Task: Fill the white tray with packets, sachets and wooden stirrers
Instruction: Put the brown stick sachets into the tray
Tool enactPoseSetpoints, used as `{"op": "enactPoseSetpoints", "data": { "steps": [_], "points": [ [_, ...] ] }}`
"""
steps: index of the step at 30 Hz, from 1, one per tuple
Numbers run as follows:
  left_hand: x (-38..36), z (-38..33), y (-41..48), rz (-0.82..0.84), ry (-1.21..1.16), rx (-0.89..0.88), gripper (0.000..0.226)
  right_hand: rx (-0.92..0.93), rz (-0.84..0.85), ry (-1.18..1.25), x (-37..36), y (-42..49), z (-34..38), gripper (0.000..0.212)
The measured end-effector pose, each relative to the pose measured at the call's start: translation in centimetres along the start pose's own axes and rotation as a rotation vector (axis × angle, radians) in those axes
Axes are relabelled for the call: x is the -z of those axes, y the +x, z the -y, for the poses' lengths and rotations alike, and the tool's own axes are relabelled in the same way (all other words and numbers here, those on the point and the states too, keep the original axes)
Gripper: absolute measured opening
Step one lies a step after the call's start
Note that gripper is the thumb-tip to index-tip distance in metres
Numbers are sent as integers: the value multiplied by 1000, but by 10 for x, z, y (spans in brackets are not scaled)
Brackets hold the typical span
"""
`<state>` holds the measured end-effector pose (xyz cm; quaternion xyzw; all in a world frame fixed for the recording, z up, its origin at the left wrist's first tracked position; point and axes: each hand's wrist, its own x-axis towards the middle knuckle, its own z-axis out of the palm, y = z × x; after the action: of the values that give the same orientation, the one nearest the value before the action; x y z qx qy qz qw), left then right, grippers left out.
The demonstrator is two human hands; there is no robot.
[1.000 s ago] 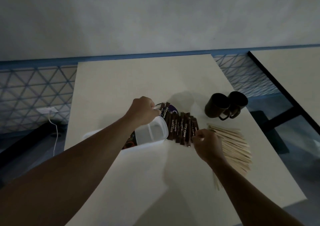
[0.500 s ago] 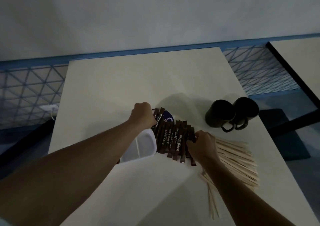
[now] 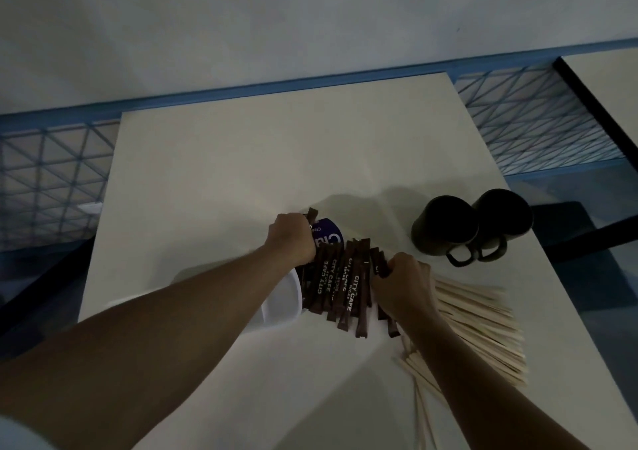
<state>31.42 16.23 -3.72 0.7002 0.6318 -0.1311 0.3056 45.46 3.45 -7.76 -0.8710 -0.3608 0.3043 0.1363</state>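
a: the white tray (image 3: 281, 306) looks like smooth plastic, slightly glossy.
b: the sachets (image 3: 340, 284) are dark brown film with a faint sheen and white print.
a: the stirrers (image 3: 483, 322) are pale bare wood, matt.
b: the two mugs (image 3: 445, 228) look dark and matt; ceramic or plastic, i cannot tell. the table (image 3: 241, 173) top is smooth, matt, off-white.

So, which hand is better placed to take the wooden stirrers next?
Right, probably. The right hand is at the right end of the brown sachets, just beside the wooden stirrers. The left hand is at the sachets' other end, by the white tray, and would have to cross them.
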Motion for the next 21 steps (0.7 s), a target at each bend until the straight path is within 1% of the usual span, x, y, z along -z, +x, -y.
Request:
{"op": "enactPoseSetpoints", "data": {
  "steps": [3, 5, 9, 13, 18, 21],
  "points": [
    [-3, -2, 2, 4, -24, 3, 27, 22, -3, -17, 0, 3, 2, 9],
    [-4, -4, 3, 17, -28, 5, 27, 33, 11, -7, 0, 4, 4, 8],
    [-7, -6, 6, 26, -36, -5, 36, 73, 45, -7, 1, 7, 4, 9],
    [-7, -8, 8, -2, -24, -20, 28, 111, 52, 5, 2, 11, 2, 8],
    [-8, -9, 9, -49, -30, 0, 35, 141, 62, 35, -1, 14, 0, 19],
    [-7, -8, 9, -68, -68, -7, 30, 157, 54, 20, -3, 14, -1, 22]
  ]
}}
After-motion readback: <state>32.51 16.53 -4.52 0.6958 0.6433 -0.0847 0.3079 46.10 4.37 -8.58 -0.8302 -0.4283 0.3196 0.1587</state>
